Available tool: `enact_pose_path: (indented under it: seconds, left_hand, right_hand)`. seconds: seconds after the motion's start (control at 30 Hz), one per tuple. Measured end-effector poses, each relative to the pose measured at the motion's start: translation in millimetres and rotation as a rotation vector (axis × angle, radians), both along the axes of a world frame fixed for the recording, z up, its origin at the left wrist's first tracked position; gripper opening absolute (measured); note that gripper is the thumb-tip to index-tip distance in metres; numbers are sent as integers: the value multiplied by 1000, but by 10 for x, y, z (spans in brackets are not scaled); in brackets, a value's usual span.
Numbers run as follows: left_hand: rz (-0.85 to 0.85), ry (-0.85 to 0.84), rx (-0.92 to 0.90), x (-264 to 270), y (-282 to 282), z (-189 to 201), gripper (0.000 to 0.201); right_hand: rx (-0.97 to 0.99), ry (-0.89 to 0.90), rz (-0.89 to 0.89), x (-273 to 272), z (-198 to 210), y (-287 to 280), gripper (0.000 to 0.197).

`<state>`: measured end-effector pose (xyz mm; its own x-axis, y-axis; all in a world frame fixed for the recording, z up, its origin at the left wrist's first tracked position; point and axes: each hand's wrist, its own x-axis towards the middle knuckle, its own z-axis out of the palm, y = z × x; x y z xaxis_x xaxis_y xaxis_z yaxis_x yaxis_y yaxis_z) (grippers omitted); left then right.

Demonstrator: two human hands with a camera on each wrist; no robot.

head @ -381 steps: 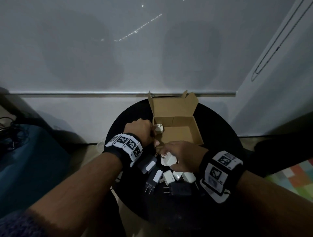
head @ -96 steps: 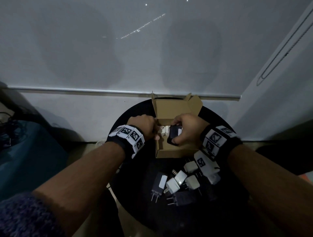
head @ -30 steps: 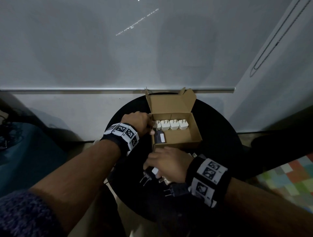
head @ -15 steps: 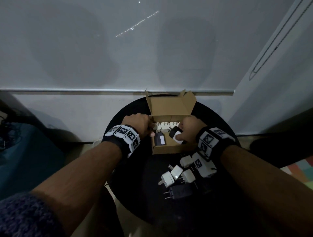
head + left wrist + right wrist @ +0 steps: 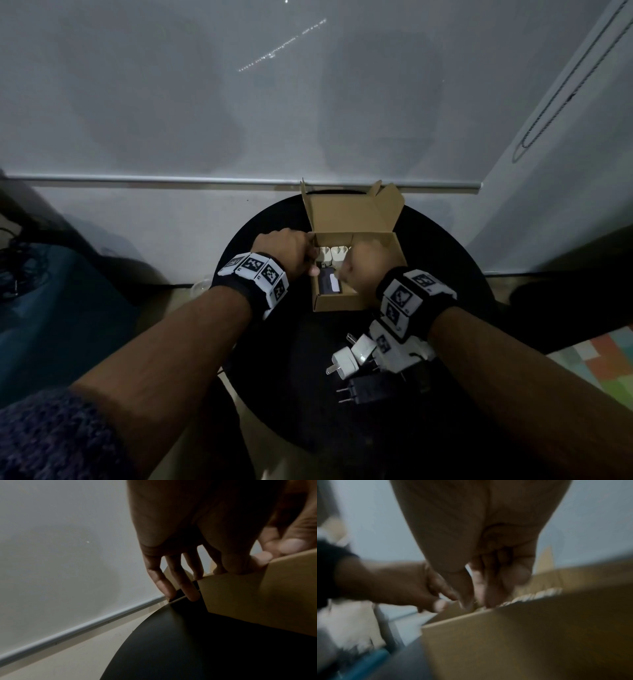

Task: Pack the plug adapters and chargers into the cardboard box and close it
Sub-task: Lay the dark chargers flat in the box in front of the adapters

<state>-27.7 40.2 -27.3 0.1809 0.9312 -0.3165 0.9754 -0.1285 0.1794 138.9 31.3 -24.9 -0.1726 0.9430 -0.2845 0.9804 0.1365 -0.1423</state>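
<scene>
An open cardboard box point(image 5: 339, 303) point(image 5: 257, 595) point(image 5: 539, 628) stands on a round black table point(image 5: 298, 377), its lid flap upright at the back. Along its far wall runs a row of white plug adapters point(image 5: 334, 255) point(image 5: 530, 595). A black charger point(image 5: 329, 286) lies at its near left. My left hand point(image 5: 287, 251) point(image 5: 240, 563) pinches the box's left wall, thumb over the rim. My right hand point(image 5: 363, 270) point(image 5: 479, 588) reaches down inside the box, and the wall hides its fingertips and whatever they hold. White adapters point(image 5: 344, 363) and a black charger point(image 5: 368, 392) lie loose on the table.
The table sits close to a pale wall with a metal rail point(image 5: 239, 180). A blue object point(image 5: 51, 325) stands on the floor at the left. A coloured mat point(image 5: 609, 359) shows at the right. The loose chargers lie right under my right wrist.
My right hand picked a black and white charger from the loose pile, carried it over the box and has now sunk into it. The left hand stayed on the box wall.
</scene>
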Motion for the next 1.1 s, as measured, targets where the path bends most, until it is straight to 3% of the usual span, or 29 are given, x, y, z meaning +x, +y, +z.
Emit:
enact_pose_path:
  seconds: [0.1, 0.2, 0.27, 0.43, 0.67, 0.83, 0.93, 1.1]
  left_hand:
    - [11, -7, 20, 1, -8, 0, 45]
    - [12, -10, 16, -6, -6, -13, 45]
    - [11, -7, 14, -9, 2, -19, 46]
    - [24, -25, 16, -13, 10, -23, 46]
    - [17, -26, 28, -16, 5, -37, 47]
    - [10, 3, 10, -15, 17, -48, 50]
    - [-4, 13, 11, -10, 31, -48, 49]
    - [8, 22, -1, -8, 46, -60, 46]
  right_hand:
    - [-115, 44, -4, -139, -67, -15, 34]
    - [-140, 35, -1, -204, -48, -36, 19]
    - [-152, 51, -20, -235, -69, -62, 28]
    - [-215, 98, -64, -240, -64, -94, 26]
    - [-217, 16, -18, -216, -106, -44, 26]
    - [-14, -61, 44, 3, -5, 78, 20]
    - [-75, -129, 43, 155, 13, 61, 34]
    - [-105, -68, -44, 216, -109, 175, 24]
